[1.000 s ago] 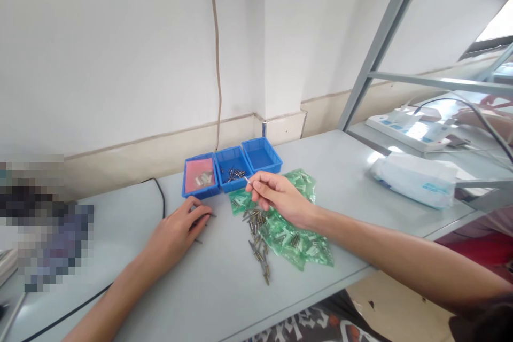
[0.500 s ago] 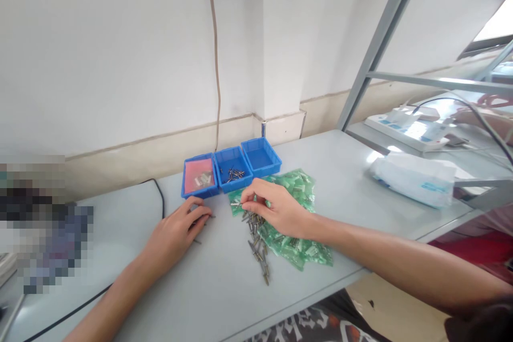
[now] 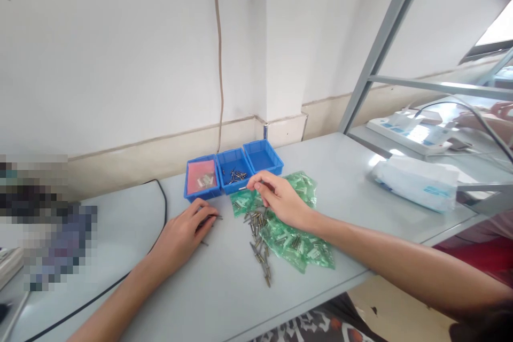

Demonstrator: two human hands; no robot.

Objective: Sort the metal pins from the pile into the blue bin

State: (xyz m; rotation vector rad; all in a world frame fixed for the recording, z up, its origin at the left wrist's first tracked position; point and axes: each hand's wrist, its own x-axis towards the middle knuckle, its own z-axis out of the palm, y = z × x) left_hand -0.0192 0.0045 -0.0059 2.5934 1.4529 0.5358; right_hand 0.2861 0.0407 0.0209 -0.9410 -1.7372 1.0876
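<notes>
My left hand (image 3: 186,232) rests low over the table with its fingers curled. Thin dark metal pins stick out from under it. In the pinch of my right hand (image 3: 282,200) is a small silvery metal pin (image 3: 242,188), just in front of the middle blue bin (image 3: 231,158). Several dark metal pins lie in that bin. A loose pile of metal pins (image 3: 256,224) is spread on the table below my right hand. Green plastic bags (image 3: 298,246) of small metal parts lie beside the pile, partly hidden by my right hand and forearm.
The left blue bin (image 3: 186,184) holds a pink sheet and a small clear bag of pale parts. The right blue bin (image 3: 262,157) stands beside the middle one. A white plastic package (image 3: 417,181) lies by the grey metal frame (image 3: 385,43). A black cable (image 3: 96,299) crosses the left side.
My right hand has lifted slightly up and to the right, its pin now nearer the middle bin's front edge. My left hand stays nearly in place. The view has shifted a little.
</notes>
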